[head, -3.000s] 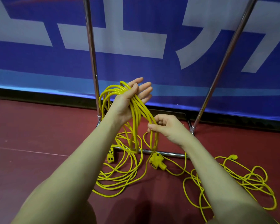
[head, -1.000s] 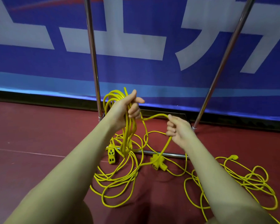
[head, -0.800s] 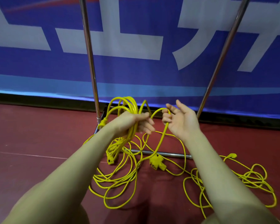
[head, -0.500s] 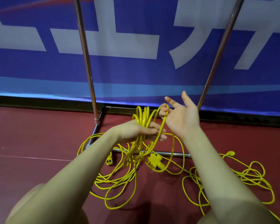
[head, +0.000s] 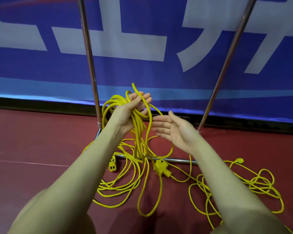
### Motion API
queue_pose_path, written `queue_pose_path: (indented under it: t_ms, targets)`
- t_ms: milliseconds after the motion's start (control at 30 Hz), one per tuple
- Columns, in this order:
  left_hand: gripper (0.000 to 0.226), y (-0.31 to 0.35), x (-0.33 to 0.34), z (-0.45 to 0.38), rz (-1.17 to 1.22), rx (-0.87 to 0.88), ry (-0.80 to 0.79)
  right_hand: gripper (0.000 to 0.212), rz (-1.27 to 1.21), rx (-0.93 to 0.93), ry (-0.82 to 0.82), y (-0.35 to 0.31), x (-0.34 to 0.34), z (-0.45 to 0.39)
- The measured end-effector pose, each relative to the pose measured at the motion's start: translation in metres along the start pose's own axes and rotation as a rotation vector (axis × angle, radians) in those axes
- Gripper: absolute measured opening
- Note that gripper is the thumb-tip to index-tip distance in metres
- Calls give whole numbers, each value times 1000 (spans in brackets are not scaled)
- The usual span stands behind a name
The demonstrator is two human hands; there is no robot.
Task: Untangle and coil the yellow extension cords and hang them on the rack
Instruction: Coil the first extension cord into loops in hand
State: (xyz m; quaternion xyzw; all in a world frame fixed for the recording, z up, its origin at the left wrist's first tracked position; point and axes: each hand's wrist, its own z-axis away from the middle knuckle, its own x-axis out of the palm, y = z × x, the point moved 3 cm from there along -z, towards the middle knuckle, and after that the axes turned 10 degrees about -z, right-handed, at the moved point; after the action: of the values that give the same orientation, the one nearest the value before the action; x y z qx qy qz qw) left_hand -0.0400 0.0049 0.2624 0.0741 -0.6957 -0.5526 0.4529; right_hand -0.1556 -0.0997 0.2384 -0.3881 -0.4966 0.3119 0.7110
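My left hand [head: 134, 112] holds a bundle of yellow cord loops [head: 139, 127] raised above the floor, the loops draped over its palm and hanging down. My right hand [head: 174, 130] is beside it, palm up, fingers straight, holding nothing. The rest of that cord lies in loose turns on the floor [head: 122, 184], with a yellow multi-socket end [head: 161, 168] and another yellow socket [head: 112, 165]. A second tangled yellow cord [head: 254, 184] lies at the right with its plug [head: 239, 160]. The rack's two chrome uprights [head: 90, 65] rise behind the hands.
The rack's chrome base bar [head: 178, 160] lies on the dark red floor under the cords. The right upright [head: 227, 61] leans across a blue and white banner [head: 142, 39] that closes off the back.
My left hand turned palm up and lifted the bundle. My right hand laid a loop onto it, let go and drew back open.
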Motion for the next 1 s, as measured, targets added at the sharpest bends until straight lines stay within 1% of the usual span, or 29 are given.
queue_pose_path:
  t_ms: [100, 200, 300, 367, 433, 500, 600, 667, 733, 833, 1000]
  targets:
    - [15, 2, -3, -1, 70, 17, 46, 45, 104, 50, -127, 9, 13, -1]
    - [15, 5, -7, -1, 83, 36, 70, 38, 135, 60, -149, 10, 18, -1]
    - [15, 10, -12, -2, 89, 57, 92, 22, 214, 65, -158, 12, 14, 2]
    - [15, 13, -16, -4, 103, 62, 106, 15, 244, -6, -107, 11, 8, 0]
    - [14, 14, -18, -5, 95, 47, 99, 17, 181, -94, -26, 5, 3, -1]
    - [17, 12, -19, -5, 9, 2, 88, 21, 148, -179, 59, -3, 0, -1]
    - [20, 4, -18, -2, -135, -58, 77, 25, 181, -276, 166, -12, -9, -1]
    - [22, 1, -17, -1, -214, -72, 53, 26, 95, -287, 200, -17, -13, -2]
    - [28, 0, -14, 1, -292, -101, -23, 25, -57, -255, 207, -21, -14, -2]
    - [30, -5, -8, 4, -375, -145, -137, 20, -300, -223, 172, -25, -11, -2]
    - [26, -23, 1, 12, -557, -218, -240, 18, -588, -211, 125, -30, -3, -2]
